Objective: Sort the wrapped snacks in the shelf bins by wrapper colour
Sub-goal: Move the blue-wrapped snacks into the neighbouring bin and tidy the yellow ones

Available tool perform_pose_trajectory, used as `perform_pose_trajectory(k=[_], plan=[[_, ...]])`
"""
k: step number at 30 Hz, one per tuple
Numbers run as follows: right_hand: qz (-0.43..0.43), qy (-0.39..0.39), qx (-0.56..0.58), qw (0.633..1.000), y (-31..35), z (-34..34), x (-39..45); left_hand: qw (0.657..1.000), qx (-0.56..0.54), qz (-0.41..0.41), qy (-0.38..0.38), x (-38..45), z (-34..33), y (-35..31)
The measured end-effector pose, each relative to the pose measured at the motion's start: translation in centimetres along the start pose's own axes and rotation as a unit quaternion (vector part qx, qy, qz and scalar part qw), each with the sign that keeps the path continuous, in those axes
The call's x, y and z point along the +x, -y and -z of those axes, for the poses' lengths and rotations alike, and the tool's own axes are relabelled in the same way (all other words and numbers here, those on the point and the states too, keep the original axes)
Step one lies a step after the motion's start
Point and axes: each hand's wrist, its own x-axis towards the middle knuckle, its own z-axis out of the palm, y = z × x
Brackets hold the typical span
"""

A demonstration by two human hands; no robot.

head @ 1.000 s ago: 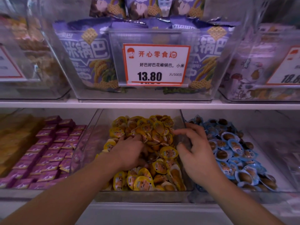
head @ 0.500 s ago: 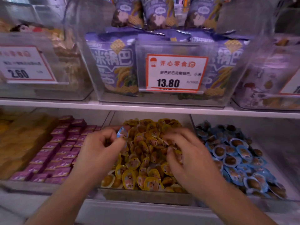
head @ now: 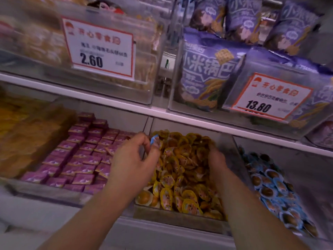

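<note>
On the lower shelf a clear bin holds a heap of yellow-wrapped snacks. My left hand hovers over the bin's left edge and pinches a small blue-wrapped snack between thumb and fingertips. My right hand digs into the yellow heap on its right side, fingers buried among the wrappers; what they hold is hidden. Blue-wrapped snacks fill the bin to the right. Purple-wrapped blocks fill the bin to the left.
A white shelf edge runs above the bins. Above it stand clear bins with purple snack bags, a 13.80 price tag and a 2.60 tag. Orange-brown packs lie at far left.
My view has swung left and down. My left hand has come out of the yellow heap with a blue snack pinched. My right hand has pushed deeper into the yellow snacks.
</note>
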Motion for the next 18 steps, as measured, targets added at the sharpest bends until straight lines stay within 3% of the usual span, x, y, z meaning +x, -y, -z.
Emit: perform_pose_trajectory(k=[4,8,14,18], plan=[[-0.043,0.074,0.08,0.993,-0.2,-1.6,1.1,1.0,0.012,-0.018,0.013,0.2,0.2,0.1],[-0.088,0.187,0.063,0.976,-0.2,-3.7,2.8,1.0,-0.004,-0.001,0.011,0.1,-0.1,0.2],[-0.104,0.321,0.075,0.938,0.1,-5.4,2.8,0.999,0.035,-0.033,0.008,0.2,-0.2,0.3],[-0.066,0.368,0.067,0.925,1.8,-4.3,1.7,1.0,-0.014,0.002,-0.011,0.0,-0.2,0.8]])
